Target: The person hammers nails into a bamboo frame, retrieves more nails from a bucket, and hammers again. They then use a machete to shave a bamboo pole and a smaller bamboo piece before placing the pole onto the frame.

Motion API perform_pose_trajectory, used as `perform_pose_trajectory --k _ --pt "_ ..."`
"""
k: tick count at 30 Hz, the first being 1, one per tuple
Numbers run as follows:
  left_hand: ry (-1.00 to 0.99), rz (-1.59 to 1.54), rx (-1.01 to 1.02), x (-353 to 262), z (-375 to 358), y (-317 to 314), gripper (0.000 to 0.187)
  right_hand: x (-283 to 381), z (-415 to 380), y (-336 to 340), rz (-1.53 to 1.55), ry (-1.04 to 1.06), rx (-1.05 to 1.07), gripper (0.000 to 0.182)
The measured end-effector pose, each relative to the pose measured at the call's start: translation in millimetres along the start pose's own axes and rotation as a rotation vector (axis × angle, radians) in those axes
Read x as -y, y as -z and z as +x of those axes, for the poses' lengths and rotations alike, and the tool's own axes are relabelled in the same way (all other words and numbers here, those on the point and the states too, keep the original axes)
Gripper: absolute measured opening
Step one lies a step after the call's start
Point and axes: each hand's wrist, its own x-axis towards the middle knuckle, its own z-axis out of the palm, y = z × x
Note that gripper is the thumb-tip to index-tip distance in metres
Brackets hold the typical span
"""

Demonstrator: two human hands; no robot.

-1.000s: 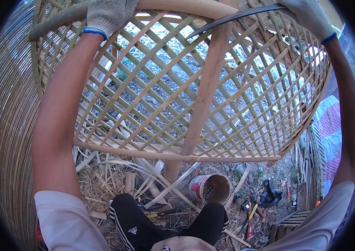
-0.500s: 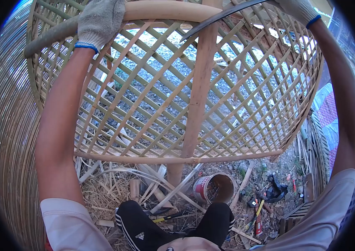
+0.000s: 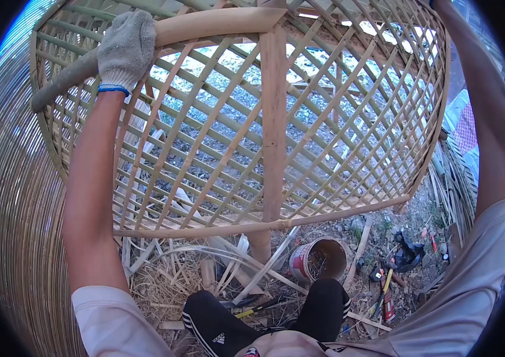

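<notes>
My left hand (image 3: 126, 50), in a knitted work glove with a blue cuff, is wrapped round a wooden pole at the upper left. The pole (image 3: 219, 21) is pale and peeled to the right of the glove and still grey to its left. Its pale end reaches the top of an upright wooden post (image 3: 274, 128). Around them spreads a lattice panel (image 3: 205, 152) of crossed bamboo strips, with a rim along its bottom. My right forearm stretches up to the top right edge; the hand itself lies beyond the frame, and no blade shows.
Below the panel stands a bucket (image 3: 322, 260) with small items inside. A yellow-handled tool (image 3: 384, 287), a black plastic bag (image 3: 407, 253) and wood shavings (image 3: 169, 276) lie on the ground. A wall of thin canes (image 3: 11, 196) rises at the left.
My right hand has moved up and out of view together with the curved blade. My left hand keeps its hold on the pole. The view has shifted and turned slightly.
</notes>
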Motion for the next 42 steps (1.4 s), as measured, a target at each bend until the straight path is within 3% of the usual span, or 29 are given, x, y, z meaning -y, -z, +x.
perform_pose_trajectory --k 2,4,7,9,10,13,14,16,17,18,21,22,23,26,28,29,30,31,32,35,36,37,38,41,42 --pt "-0.003 0.011 0.044 -1.5 2.9 5.6 0.021 -0.5 -23.2 18.1 0.107 -0.018 -0.065 0.018" --pt "0.011 0.005 0.034 -2.2 4.3 4.9 0.021 8.5 -58.1 30.1 0.1 -0.189 -0.08 0.018" --pt "0.028 -0.041 0.016 -3.9 1.7 6.1 0.019 -0.9 -129.0 0.3 0.19 -0.27 -0.094 0.03" --pt "0.031 -0.038 -0.004 -11.0 6.1 15.2 0.017 62.8 -168.3 29.5 0.425 -0.446 -0.054 0.029" --pt "0.045 -0.064 0.0 -8.0 6.0 13.7 0.025 91.9 -194.4 45.3 0.411 -0.581 0.104 0.025" --pt "0.059 -0.015 0.1 -20.1 12.4 34.9 0.041 209.8 -272.7 88.8 0.71 -0.85 0.108 0.016" --pt "0.12 -0.043 0.22 -24.6 16.0 44.1 0.06 249.0 -298.3 105.8 0.816 -0.992 0.149 0.016" --pt "0.061 -0.032 0.233 -25.9 15.7 48.9 0.063 323.0 -355.9 136.4 1.136 -1.354 0.269 0.021" --pt "0.029 -0.023 0.244 -24.8 14.5 49.8 0.065 363.2 -395.4 141.2 1.166 -1.399 0.21 0.024" --pt "0.017 0.006 0.298 -24.2 14.4 50.5 0.067 399.5 -421.3 155.7 1.182 -1.597 0.266 0.028" --pt "-0.101 0.079 0.168 -25.8 5.0 48.5 0.066 498.1 -514.6 179.1 1.157 -1.893 0.282 0.027" --pt "-0.129 0.102 0.154 -27.5 3.0 55.2 0.065 477.9 -478.3 213.6 1.177 -2.019 0.535 0.029" --pt "-0.092 0.067 0.112 -27.3 -2.8 55.1 0.066 461.1 -436.0 254.0 1.174 -2.124 0.819 0.056" --pt "0.112 0.075 0.192 -48.7 -22.3 98.1 0.06 491.9 -466.7 263.7 1.162 -2.101 0.449 0.06" --pt "0.149 0.125 0.172 -64.8 -45.9 144.7 0.055 487.0 -472.9 256.6 1.118 -2.049 0.585 0.06" --pt "0.29 0.101 0.269 -81.7 -59.4 177.7 0.049 489.2 -475.0 250.7 1.101 -2.017 0.653 0.06" --pt "0.436 0.086 0.35 -120.4 -61.3 226.5 0.043 498.8 -489.3 230.6 1.303 -1.956 0.414 0.035" --pt "0.587 0.077 0.423 -141.8 -73.6 257.8 0.038 507.1 -501.6 213.9 1.498 -1.885 0.171 0.029" --pt "0.314 0.144 0.392 -114.6 -136.2 274.6 0.049 509.9 -489.8 206.5 1.644 -1.824 0.175 0.032" --pt "0.826 0.002 0.659 -183.5 -215.5 367.9 0.042 511.8 -436.1 190.3 1.88 -1.588 0.24 0.029" --pt "0.912 0.002 0.717 -195.2 -247.2 392.2 0.044 516.0 -420.2 183.2 2.016 -1.445 0.268 0.027" --pt "1.119 -0.016 0.836 -209.3 -276.9 417.4 0.042 520.1 -404.8 179.4 2.14 -1.299 0.304 0.025" --pt "1.152 0.03 0.913 -219.8 -316.7 446.6 0.043 524.1 -384.9 180.8 2.106 -1.254 0.45 0.022" --pt "1.455 0.095 1.153 -264.5 -393.1 523.2 0.049 549.7 -330.6 175.6 2.017 -0.858 0.68 0.023" --pt "1.634 0.078 1.221 -280.8 -413.0 542.2 0.049 566.6 -315.8 173.5 2.046 -0.768 0.729 0.022"
